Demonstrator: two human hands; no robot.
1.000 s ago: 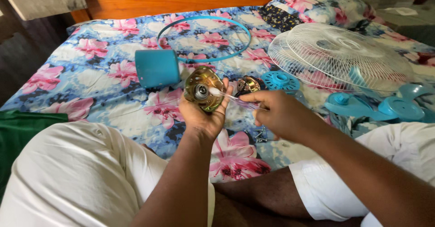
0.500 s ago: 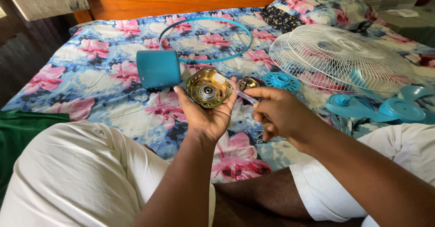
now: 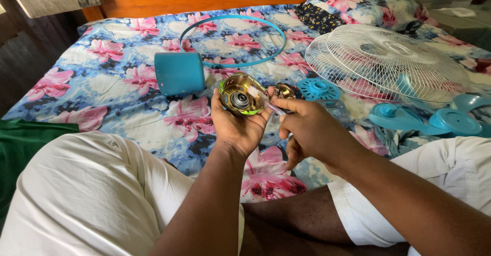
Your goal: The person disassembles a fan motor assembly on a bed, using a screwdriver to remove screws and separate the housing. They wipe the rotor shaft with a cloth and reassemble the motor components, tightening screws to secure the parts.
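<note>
Fan motor serviced over a floral bed.
Left hand [image 3: 238, 125] cups the motor [image 3: 239, 95] open-face up; right hand [image 3: 307, 131] pinches a thin probe [image 3: 266, 102]. Best kept steady, tip centred on the bearing.

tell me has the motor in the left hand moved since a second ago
Yes. The motor has shifted a little to the right, away from the blue cylinder and toward the small blue hub, and its open face has turned more toward the camera in the left hand.
</note>
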